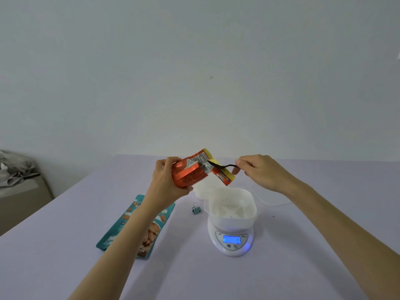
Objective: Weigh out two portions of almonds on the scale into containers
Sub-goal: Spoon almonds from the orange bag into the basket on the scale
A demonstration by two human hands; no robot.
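Observation:
My left hand [167, 178] grips a rolled-up orange and yellow snack bag [194, 171] above the table. My right hand [257, 169] pinches a dark elastic band [225, 166] that stretches from the bag's folded top. Below them a white digital scale [232, 240] with a lit blue display carries a white slotted container [232, 204]. A second white container [203, 188] stands behind it, partly hidden by the bag. A teal almond bag [138, 228] lies flat on the table under my left forearm.
A small teal binder clip [196, 208] stands on the lilac table [303, 245] just left of the scale. A thin white cable [272, 204] runs behind the scale. At far left is a beige cabinet [21, 198] with crumpled cloth on top.

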